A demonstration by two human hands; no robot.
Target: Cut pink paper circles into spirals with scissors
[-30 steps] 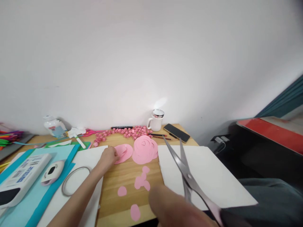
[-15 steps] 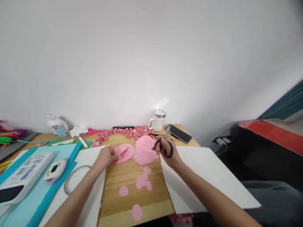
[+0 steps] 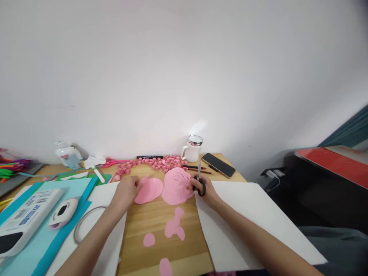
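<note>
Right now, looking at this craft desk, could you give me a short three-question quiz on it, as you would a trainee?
1. True or false: the right hand holds scissors.
2. What does the left hand touch? A) mug B) pink discs C) phone
3. Fill in: the phone lies to the ____ of the mug, seen from the camera.

Key: 1 true. 2 B, the pink discs. 3 right.

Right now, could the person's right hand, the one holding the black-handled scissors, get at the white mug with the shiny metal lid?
Probably yes. The right hand lies just in front of the white mug; only thin pencils and flat pink paper circles lie between. The black-handled scissors occupy its fingers, though.
</note>
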